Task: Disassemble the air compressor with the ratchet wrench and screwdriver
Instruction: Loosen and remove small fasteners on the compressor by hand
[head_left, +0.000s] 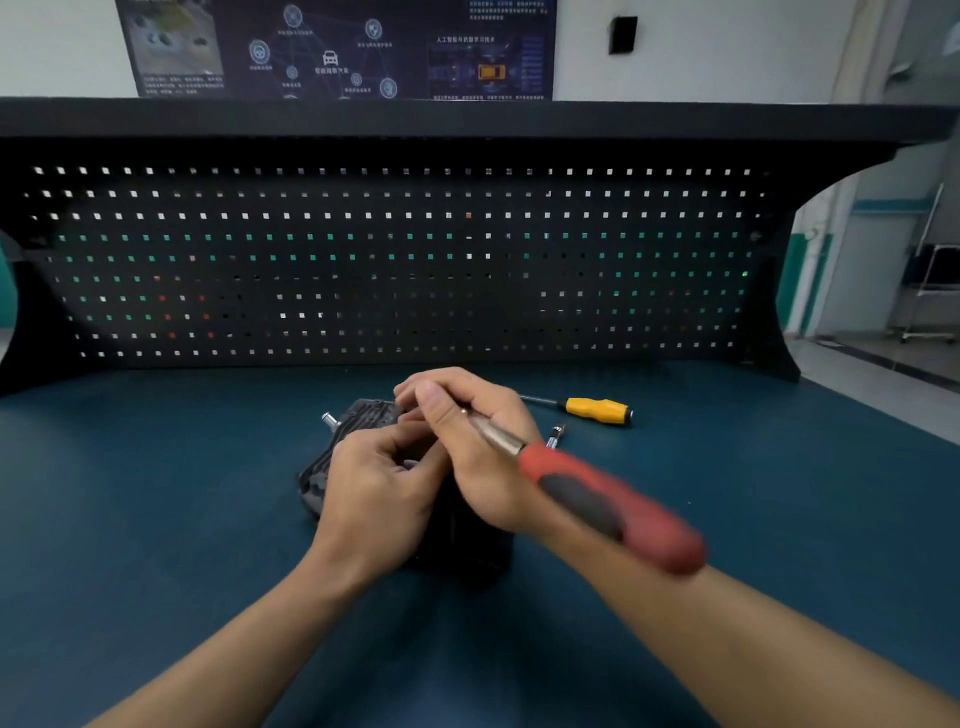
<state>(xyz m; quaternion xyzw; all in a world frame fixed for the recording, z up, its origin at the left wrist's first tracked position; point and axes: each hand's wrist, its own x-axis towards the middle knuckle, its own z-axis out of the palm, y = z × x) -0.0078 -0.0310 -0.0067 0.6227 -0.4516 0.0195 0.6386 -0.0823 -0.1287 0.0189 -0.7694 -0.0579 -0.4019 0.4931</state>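
Observation:
A black, finned air compressor lies on the blue bench top at centre, mostly covered by both hands. A silver fitting sticks out at its upper left. My left hand curls its fingers on top of the compressor body. My right hand grips the metal shaft of the ratchet wrench near its head; the red and black handle points toward the lower right and is blurred. The wrench head is hidden under my fingers. A yellow-handled screwdriver lies on the bench behind my right hand.
A small dark, silver-tipped part lies on the blue mat beside my right hand. A black pegboard back wall rises behind the bench, under a shelf. The bench's right edge falls away to the floor at far right.

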